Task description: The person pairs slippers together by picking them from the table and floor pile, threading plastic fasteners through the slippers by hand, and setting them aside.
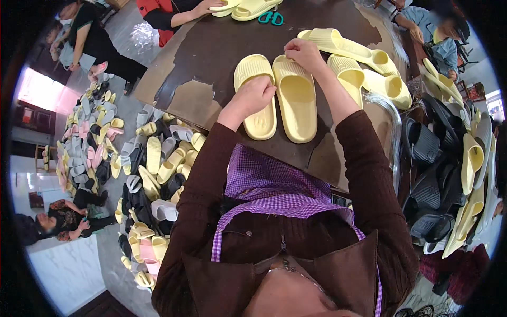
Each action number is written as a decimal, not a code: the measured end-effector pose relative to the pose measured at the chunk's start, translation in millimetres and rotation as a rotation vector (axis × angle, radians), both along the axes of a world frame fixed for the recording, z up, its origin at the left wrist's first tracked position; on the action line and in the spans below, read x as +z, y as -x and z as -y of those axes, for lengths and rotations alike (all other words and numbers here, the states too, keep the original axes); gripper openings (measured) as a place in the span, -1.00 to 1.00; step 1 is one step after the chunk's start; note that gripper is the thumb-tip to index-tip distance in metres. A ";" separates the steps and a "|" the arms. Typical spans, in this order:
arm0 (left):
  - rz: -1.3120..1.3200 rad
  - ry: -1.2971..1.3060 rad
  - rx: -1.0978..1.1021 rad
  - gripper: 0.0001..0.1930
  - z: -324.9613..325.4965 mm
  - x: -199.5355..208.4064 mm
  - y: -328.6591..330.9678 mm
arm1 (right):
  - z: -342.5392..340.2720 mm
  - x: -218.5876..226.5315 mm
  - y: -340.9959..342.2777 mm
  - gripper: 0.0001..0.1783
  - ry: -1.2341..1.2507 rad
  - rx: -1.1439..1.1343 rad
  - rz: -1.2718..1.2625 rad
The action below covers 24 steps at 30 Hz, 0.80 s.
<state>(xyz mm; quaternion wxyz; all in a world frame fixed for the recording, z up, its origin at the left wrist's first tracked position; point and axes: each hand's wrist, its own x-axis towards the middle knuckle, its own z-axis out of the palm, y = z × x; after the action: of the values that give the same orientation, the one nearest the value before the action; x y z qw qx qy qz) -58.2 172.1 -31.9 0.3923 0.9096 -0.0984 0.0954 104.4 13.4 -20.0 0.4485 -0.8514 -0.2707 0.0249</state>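
Two pale yellow slide slippers lie side by side in front of me, straps at the far end. My left hand (257, 95) is closed at the foot opening of the left slipper (260, 124), by the inner end of its strap; its fingertips are partly hidden. At the far end of the right slipper (297, 108), my right hand (303, 53) has its fingers curled together on the strap's edge. Just right of that hand lie more yellow slippers (346, 74), some overlapping.
The brown tabletop (222, 58) has torn covering. Across it, a person's hand (214, 6) touches yellow slippers (252, 8) near small teal strap pieces (271, 19). Black and yellow slippers (430, 179) are stacked at right; a large heap (158, 158) covers the left floor. Other people sit or stand around.
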 end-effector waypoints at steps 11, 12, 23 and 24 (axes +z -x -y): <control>-0.048 0.003 -0.062 -0.77 -6.0 -3.0 -6.6 | -50.2 -0.7 -4.3 -0.85 -0.025 0.343 0.096; -0.055 0.018 -0.063 -0.77 -6.4 -2.8 -5.7 | -56.3 -0.5 -4.8 -0.86 0.015 0.391 0.172; -0.015 0.039 -0.065 -0.78 -5.2 -7.2 -5.3 | -85.6 -14.1 -24.5 -0.88 0.362 0.502 0.391; -0.010 0.040 -0.064 -0.78 -5.3 -8.0 -5.8 | -86.6 -13.3 -23.6 -0.88 0.377 0.475 0.401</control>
<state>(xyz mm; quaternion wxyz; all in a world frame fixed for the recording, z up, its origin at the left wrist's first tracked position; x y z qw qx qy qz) -52.5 177.5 -39.8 0.4138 0.8983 -0.1238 0.0803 128.0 100.0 -33.3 0.2032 -0.8205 -0.5343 0.0107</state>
